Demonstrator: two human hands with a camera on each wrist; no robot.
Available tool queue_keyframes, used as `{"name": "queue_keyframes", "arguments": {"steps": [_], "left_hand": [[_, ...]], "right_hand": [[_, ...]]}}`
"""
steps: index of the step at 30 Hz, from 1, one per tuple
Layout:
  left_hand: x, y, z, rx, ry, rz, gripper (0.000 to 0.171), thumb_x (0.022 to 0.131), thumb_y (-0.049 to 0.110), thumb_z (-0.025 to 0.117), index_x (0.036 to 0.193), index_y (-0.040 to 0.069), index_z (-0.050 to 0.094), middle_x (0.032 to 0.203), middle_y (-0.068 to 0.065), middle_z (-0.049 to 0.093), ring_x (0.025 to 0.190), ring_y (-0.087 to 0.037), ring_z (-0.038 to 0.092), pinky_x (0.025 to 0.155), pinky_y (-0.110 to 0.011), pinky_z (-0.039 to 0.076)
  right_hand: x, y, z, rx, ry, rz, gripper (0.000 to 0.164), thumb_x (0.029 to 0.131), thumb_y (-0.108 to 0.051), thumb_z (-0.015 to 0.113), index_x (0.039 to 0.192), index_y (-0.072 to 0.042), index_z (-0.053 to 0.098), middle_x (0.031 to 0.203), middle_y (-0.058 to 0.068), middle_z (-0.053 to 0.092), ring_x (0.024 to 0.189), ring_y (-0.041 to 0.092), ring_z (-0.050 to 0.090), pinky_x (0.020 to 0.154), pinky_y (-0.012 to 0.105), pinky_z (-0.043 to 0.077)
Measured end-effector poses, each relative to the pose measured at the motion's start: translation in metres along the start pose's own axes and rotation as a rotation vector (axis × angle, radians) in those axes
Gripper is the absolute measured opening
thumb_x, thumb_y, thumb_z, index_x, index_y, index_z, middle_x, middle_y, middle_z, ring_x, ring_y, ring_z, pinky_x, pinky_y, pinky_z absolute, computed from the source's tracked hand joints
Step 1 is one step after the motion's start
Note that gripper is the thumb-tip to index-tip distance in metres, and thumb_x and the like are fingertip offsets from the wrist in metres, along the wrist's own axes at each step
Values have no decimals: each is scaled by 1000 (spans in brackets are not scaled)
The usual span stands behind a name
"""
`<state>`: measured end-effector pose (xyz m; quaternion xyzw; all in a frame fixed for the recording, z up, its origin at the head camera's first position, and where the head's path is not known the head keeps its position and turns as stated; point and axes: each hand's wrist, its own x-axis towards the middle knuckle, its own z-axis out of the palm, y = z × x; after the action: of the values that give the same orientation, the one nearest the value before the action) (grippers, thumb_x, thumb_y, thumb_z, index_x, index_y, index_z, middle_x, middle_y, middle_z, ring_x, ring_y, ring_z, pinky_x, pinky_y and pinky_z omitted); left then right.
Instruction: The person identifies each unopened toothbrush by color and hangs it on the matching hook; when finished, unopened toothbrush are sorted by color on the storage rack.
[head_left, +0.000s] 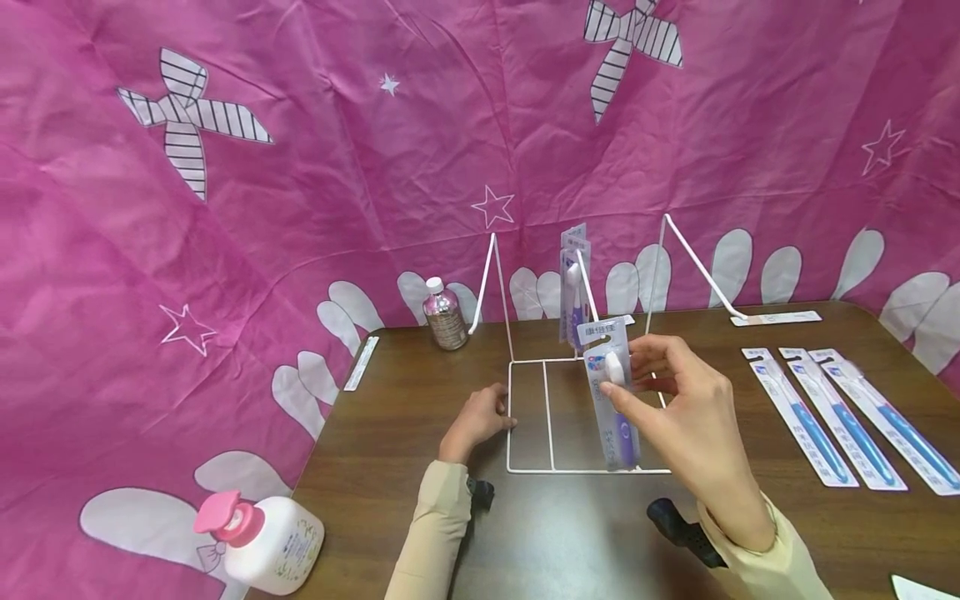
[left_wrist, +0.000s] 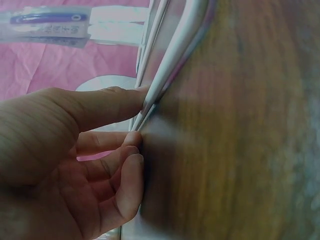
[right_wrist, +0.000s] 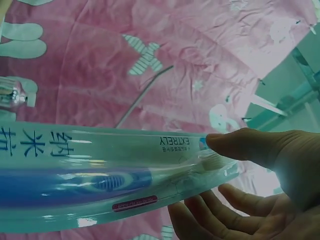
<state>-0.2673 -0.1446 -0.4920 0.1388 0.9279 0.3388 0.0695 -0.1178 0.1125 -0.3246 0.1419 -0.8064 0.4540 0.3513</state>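
Note:
My right hand (head_left: 693, 417) pinches a packaged purple toothbrush (head_left: 626, 437) near its upper half, thumb in front and fingers behind. The pack stands nearly upright above the white wire rack (head_left: 549, 417), its hanging slot at the top. In the right wrist view the clear blister of this toothbrush (right_wrist: 120, 180) shows close up. At the rack's left side, my left hand (head_left: 476, 421) holds the base wire; the left wrist view has thumb and fingertips at the white wire (left_wrist: 175, 52). Other purple toothbrush packs (head_left: 567, 304) hang from the rack's middle arm.
Three blue toothbrush packs (head_left: 798, 417) lie on the table at right. A silvery bottle (head_left: 446, 318) with a white cap stands behind the rack's left side. A white pump bottle (head_left: 281, 542) is at front left. Paper strips (head_left: 362, 363) lie near the edges, before a pink curtain (head_left: 360, 167).

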Motion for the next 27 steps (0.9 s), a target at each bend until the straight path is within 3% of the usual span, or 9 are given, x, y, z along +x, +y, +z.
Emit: {"name": "queue_keyframes", "arguments": {"steps": [17,27], "left_hand": [[4,-3,3,14,3,-3,53,79,3,84,126,-4,60,81,-3,58,73,-16,54,71,-35,48],[1,-2,3,7,5,-17,55,79,3,85,127,-4,59,82,-4,59,73,-17,55,70,-35,49]], "right_hand": [[14,22,17,4,-28,41,48,66,6,89,104,1,60,86,6,68,75,11,62,71,11,48],[37,46,34,38,-34,37,43,72,7,86,105,4,58,89,13,68,78,27,67,72,11,48]]}}
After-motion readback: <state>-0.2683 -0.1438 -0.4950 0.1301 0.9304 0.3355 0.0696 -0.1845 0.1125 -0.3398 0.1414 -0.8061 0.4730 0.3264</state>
